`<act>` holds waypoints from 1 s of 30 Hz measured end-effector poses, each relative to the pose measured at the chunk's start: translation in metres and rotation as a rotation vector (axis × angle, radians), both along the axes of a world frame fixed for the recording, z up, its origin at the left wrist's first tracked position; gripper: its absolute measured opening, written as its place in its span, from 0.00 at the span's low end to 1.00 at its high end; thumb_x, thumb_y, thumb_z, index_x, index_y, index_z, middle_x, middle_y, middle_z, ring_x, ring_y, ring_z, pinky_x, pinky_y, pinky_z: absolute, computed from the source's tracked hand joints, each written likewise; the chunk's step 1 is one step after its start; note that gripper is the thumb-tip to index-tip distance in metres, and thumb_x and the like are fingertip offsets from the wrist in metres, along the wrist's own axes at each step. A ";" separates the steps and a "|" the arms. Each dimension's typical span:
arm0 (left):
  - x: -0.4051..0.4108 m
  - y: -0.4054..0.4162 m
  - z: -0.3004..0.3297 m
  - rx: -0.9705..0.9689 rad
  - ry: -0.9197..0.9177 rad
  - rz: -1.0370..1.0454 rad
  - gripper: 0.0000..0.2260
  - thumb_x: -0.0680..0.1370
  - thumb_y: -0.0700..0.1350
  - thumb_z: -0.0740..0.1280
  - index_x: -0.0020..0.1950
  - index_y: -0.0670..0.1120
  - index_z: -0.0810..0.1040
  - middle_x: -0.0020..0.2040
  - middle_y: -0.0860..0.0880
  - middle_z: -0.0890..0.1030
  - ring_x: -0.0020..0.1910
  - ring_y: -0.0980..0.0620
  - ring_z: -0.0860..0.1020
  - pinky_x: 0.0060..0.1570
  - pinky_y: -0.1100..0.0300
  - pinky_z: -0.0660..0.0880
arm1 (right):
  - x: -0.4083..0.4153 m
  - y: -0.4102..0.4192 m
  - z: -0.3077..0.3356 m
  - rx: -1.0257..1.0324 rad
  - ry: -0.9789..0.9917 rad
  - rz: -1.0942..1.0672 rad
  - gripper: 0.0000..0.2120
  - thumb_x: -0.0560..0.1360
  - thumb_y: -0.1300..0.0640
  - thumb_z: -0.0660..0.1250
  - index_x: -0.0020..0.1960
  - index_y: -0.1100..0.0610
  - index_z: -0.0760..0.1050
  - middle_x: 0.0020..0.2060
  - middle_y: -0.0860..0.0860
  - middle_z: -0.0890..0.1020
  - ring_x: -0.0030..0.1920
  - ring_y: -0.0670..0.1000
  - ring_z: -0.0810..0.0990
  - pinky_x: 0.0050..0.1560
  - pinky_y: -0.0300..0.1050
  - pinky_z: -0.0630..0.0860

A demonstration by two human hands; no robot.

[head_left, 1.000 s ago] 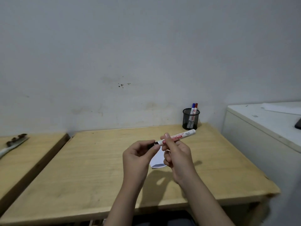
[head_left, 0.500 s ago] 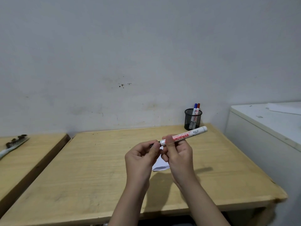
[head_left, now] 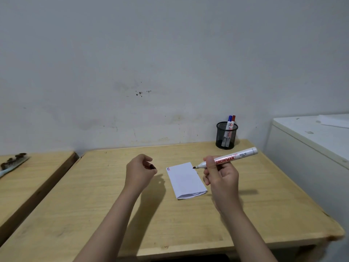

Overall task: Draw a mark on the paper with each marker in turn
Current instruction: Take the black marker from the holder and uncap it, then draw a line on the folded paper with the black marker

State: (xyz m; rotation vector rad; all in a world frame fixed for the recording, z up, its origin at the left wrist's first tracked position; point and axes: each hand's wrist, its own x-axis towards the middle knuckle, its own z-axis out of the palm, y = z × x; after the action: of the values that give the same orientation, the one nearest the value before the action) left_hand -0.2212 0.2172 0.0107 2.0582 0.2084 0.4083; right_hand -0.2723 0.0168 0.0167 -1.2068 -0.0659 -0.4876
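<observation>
A pale, stained wall [head_left: 170, 63] is filling the upper half of the view, and below it a light wooden desk [head_left: 94, 195] is stretching from that wall toward the person. A second wooden desk [head_left: 34, 176] is standing just beside it on the left, carrying a dark, blurred object [head_left: 13, 162] that I cannot make out. A white cabinet [head_left: 309, 152] is standing to the right, near the desk's edge. Two bare forearms are reaching in from the bottom. The right hand [head_left: 221, 176] is hovering above the desk, its grip clenching around a white marker [head_left: 226, 159] with red lettering; the marker is lying nearly level in the air, its dark uncapped tip pointing left and sitting just over the far right corner of the paper, though I cannot tell whether it is touching. The left hand [head_left: 139, 171] is hanging above the desk well to the left of the paper, its grip curling around a small dark cap [head_left: 151, 166] that is poking out between the fingertips. The paper [head_left: 185, 180], a small white folded sheet, is lying flat on the desk between the two hands, with short red and blue marks showing at its far left corner. A black mesh cup [head_left: 226, 136] is standing at the far right of the desk against the wall, holding a blue marker [head_left: 229, 119] and a red marker [head_left: 233, 118], both upright and touching each other.
</observation>
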 end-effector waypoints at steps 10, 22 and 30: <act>0.027 0.013 -0.044 -0.087 0.154 -0.120 0.30 0.67 0.29 0.70 0.68 0.42 0.69 0.42 0.47 0.75 0.43 0.48 0.79 0.50 0.58 0.73 | 0.017 -0.003 -0.026 -0.107 0.104 0.002 0.07 0.74 0.56 0.68 0.40 0.58 0.77 0.23 0.46 0.77 0.25 0.43 0.72 0.32 0.41 0.69; 0.004 -0.040 -0.065 0.463 -0.272 -0.286 0.10 0.70 0.53 0.66 0.44 0.48 0.77 0.43 0.53 0.77 0.42 0.56 0.74 0.39 0.62 0.70 | 0.092 0.022 -0.016 -0.211 0.162 0.057 0.13 0.71 0.56 0.72 0.36 0.63 0.71 0.21 0.45 0.75 0.24 0.47 0.72 0.29 0.43 0.72; 0.013 -0.041 -0.080 0.604 -0.235 -0.284 0.14 0.68 0.57 0.63 0.44 0.48 0.78 0.45 0.50 0.76 0.44 0.52 0.74 0.36 0.60 0.71 | 0.148 0.043 -0.057 -0.329 0.334 0.218 0.14 0.68 0.59 0.74 0.31 0.56 0.69 0.27 0.57 0.81 0.27 0.52 0.81 0.30 0.46 0.77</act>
State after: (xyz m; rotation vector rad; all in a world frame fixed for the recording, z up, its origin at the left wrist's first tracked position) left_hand -0.2079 0.1767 -0.0693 2.5514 -0.3929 0.5790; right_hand -0.1242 0.0602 -0.0399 -1.5693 0.0095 -0.0798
